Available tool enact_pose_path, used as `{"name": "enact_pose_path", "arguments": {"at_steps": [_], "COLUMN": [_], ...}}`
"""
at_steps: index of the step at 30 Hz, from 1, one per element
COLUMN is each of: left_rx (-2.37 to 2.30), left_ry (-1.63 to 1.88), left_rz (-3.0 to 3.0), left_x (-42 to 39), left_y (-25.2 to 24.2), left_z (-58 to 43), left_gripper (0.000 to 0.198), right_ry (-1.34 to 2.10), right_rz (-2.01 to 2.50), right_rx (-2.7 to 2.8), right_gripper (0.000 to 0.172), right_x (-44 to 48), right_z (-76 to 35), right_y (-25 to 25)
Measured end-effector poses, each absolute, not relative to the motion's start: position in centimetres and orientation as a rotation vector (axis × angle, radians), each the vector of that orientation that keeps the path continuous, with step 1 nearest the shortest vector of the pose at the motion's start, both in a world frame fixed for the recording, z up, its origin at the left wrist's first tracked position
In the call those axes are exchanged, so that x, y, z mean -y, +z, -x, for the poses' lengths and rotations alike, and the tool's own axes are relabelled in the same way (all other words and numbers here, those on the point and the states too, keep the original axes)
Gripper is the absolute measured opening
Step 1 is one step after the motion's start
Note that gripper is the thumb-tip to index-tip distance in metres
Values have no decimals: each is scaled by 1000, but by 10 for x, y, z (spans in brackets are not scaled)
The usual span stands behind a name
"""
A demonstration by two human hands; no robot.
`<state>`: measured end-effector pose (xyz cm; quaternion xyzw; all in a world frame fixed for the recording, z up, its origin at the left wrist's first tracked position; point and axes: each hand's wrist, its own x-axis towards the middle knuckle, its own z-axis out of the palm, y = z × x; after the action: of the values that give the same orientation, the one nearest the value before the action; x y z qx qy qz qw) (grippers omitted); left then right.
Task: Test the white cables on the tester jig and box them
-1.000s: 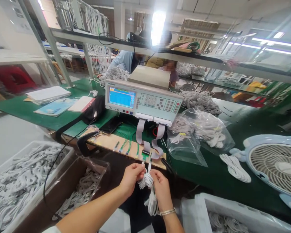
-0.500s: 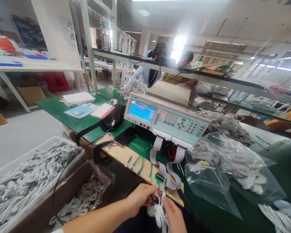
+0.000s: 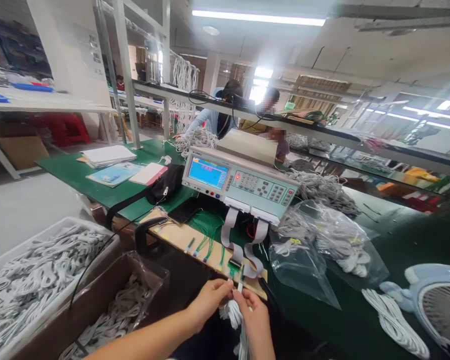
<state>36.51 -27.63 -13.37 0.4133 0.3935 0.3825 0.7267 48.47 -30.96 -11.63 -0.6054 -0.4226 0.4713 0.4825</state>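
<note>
At the front edge of a wooden board (image 3: 210, 254), my left hand (image 3: 210, 302) and my right hand (image 3: 254, 315) are close together. A coiled white cable (image 3: 230, 314) hangs between them. My left fingers pinch one end of it beside a small green circuit board (image 3: 232, 271). The right thumb and fingers close on the cable near a white flat end, just below the sockets. Fingertips hide the exact contact there. Grey ribbon cables (image 3: 255, 250) run from the board up to a tester (image 3: 240, 180) with a lit blue screen.
Left of me stand a white bin (image 3: 114, 245) and a brown box (image 3: 41, 327), both holding cable bundles. Clear bags (image 3: 303, 270) of cables, a loose cable bundle (image 3: 393, 322) and a fan (image 3: 438, 305) lie to the right. Two people (image 3: 217, 117) work behind the shelf.
My view has swung right, bringing the fan into sight. The right hand has moved up the cable to its end near the sockets; the left still pinches the cable.
</note>
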Motion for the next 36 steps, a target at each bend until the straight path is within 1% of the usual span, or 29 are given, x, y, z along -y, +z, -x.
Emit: {"name": "enact_pose_path", "arguments": {"at_steps": [4, 7, 12, 16, 23, 28, 30, 33, 36], "left_rx": [-904, -905, -826, -788, -729, -736, -745, -808, -870], "left_ry": [871, 851, 814, 812, 768, 781, 800, 812, 821], "left_rz": [-972, -959, -873, -744, -598, -585, -601, -674, -739], "left_x": [285, 289, 293, 296, 293, 289, 287, 282, 278], "left_y": [-139, -141, -144, -143, -137, -137, -136, -135, -131], "left_z": [-366, -365, -366, -367, -365, -363, -361, -358, -360], "left_gripper": [47, 45, 43, 39, 35, 33, 32, 34, 36], "right_ry": [1142, 1148, 1138, 1198, 1376, 1374, 1353, 1317, 1240], "right_rz": [1465, 1500, 1500, 1422, 1243, 1155, 1171, 1291, 1413], "right_rx": [889, 806, 824, 851, 643, 516, 525, 685, 794], "right_gripper": [29, 26, 27, 26, 24, 23, 25, 30, 31], "right_x": [317, 326, 333, 326, 320, 318, 318, 318, 319], "right_z": [-476, -468, -471, -477, -470, -462, -463, -470, -479], "right_y": [-120, -122, -122, -120, -121, -129, -128, -122, -118]}}
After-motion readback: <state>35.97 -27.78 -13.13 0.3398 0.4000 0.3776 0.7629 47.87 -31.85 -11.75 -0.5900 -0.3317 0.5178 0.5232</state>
